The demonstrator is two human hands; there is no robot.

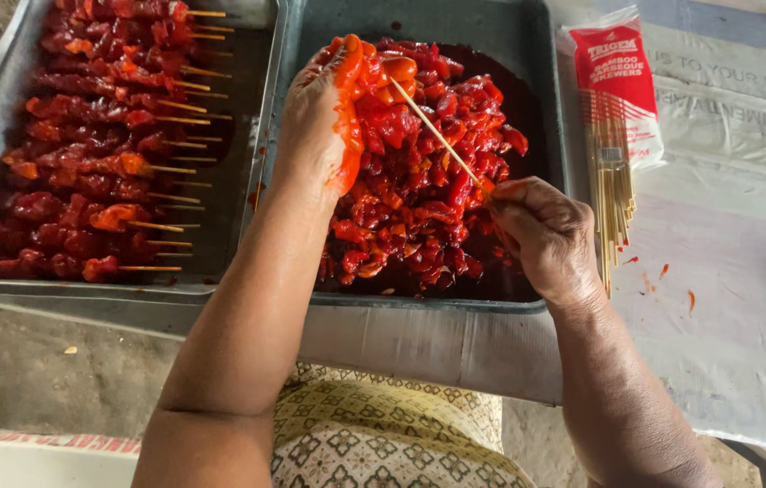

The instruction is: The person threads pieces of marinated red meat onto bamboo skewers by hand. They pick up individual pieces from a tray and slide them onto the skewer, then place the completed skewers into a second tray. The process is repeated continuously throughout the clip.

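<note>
My left hand (324, 117), smeared with red marinade, grips a piece of red marinated meat (394, 72) over the heap of meat pieces (419, 199) in the dark metal tray (545, 99). My right hand (541, 230) pinches the lower end of a bamboo skewer (437, 134). The skewer slants up and to the left, and its tip meets the piece in my left hand.
A second metal tray (247, 108) on the left holds several rows of filled meat skewers (93, 136). To the right lies an opened red-and-clear packet of bamboo skewers (613, 126) on a pale printed sheet (726, 271). Red drips dot the sheet. A patterned cloth (374, 434) covers my lap.
</note>
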